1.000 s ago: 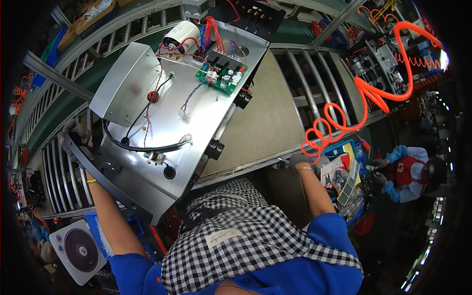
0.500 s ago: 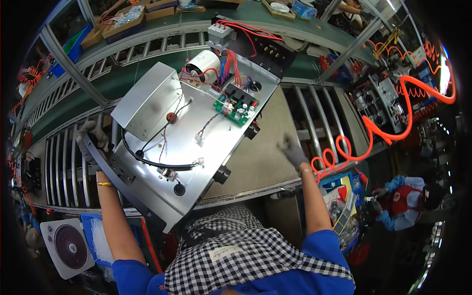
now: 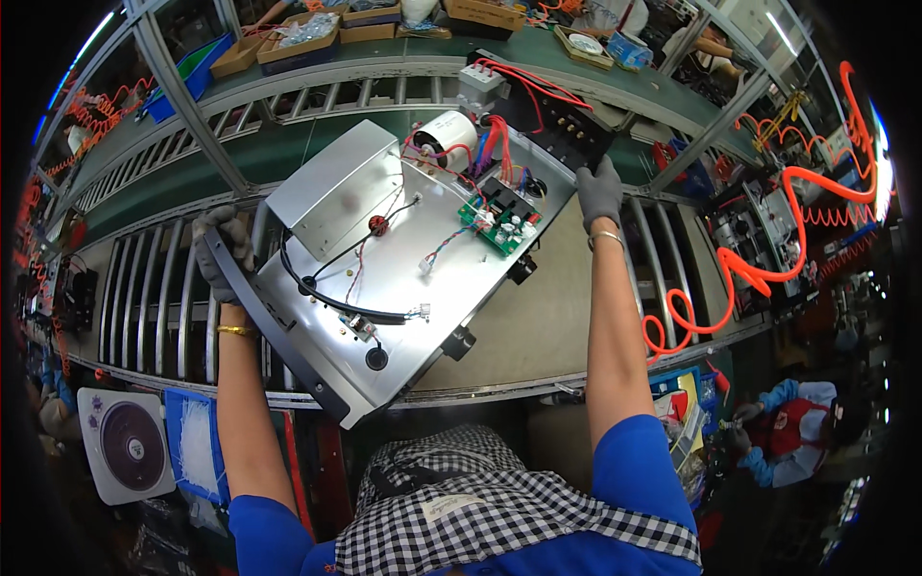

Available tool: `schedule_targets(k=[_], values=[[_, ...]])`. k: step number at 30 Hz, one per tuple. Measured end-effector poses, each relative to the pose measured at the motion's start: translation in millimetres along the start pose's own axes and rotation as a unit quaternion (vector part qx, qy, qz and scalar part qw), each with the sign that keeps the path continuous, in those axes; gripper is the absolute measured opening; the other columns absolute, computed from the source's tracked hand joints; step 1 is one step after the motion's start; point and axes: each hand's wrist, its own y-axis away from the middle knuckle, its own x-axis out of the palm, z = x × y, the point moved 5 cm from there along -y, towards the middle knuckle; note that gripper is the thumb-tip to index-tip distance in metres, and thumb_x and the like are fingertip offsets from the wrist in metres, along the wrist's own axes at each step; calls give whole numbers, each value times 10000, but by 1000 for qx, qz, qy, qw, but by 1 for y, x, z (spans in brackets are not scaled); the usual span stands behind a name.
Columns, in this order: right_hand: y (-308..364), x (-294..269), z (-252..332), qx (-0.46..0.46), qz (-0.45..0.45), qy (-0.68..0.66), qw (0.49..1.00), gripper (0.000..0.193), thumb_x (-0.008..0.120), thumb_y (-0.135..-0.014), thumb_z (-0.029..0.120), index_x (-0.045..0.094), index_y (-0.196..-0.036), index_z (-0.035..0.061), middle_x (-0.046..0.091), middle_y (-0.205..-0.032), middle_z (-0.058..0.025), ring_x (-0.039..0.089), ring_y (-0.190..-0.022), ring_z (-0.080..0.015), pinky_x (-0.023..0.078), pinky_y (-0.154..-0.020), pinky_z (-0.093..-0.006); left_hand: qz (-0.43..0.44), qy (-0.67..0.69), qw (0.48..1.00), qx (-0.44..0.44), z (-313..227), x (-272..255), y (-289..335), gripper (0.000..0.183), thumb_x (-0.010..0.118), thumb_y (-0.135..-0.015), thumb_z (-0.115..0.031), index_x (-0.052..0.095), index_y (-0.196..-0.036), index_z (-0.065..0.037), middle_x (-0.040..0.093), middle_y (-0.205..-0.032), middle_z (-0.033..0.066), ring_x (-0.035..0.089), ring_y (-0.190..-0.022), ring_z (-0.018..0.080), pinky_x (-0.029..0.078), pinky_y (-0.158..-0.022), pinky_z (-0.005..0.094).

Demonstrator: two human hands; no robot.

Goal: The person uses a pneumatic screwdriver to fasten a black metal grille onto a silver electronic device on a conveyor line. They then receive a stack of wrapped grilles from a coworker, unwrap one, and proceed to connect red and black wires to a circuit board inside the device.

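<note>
An open metal chassis (image 3: 423, 278) sits tilted on the work surface in front of me. My left hand (image 3: 223, 252), in a grey glove, grips the end of its black front panel (image 3: 279, 331). At the far right corner my right hand (image 3: 600, 195), also gloved, is closed on the edge of the black rear panel (image 3: 557, 110). Inside are a silver metal box (image 3: 336, 192), a white cylinder (image 3: 448, 141), a green circuit board (image 3: 499, 226) and loose wires. Two black knobs (image 3: 459, 343) stick out along the near right side. The glove hides my right fingertips.
Metal rollers (image 3: 154, 298) run left and right of the beige board (image 3: 538, 326). A coiled orange air hose (image 3: 730, 269) hangs at the right. Cardboard boxes (image 3: 298, 43) stand on the far shelf. A co-worker (image 3: 792, 432) is at the lower right.
My right hand has moved from over the board, up and away from me, and taken hold of the rear panel's corner. My left hand keeps its hold. The whole view has shifted.
</note>
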Motion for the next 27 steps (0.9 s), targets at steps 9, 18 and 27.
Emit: schedule_targets(k=[9, 18, 27], values=[[124, -92, -22, 34, -68, 29, 997, 518, 564, -897, 103, 443, -1362, -90, 572, -1310, -260, 569, -1202, -354, 415, -1023, -380, -181, -179, 957, -136, 21, 42, 114, 479, 568, -952, -367, 556, -1246, 11, 613, -968, 100, 569, -740, 199, 500, -643, 306], [171, -173, -82, -22, -144, -105, 984, 613, 579, -953, 217, 344, -1460, -34, 444, -1447, -202, 463, -1311, -262, 335, -1123, -383, -88, 37, 918, -386, 78, 33, 166, 409, 599, -926, -283, 575, -1216, 4, 611, -1015, 119, 578, -880, 235, 489, -770, 344], [187, -225, -48, 54, -324, -148, 933, 540, 391, -1041, 400, 441, -1332, -52, 527, -1281, -195, 572, -1149, -316, 474, -1002, -427, -79, -58, 951, -293, 138, 55, 209, 350, 623, -900, -188, 592, -1189, 5, 607, -1054, 140, 587, -1009, 266, 486, -876, 378]])
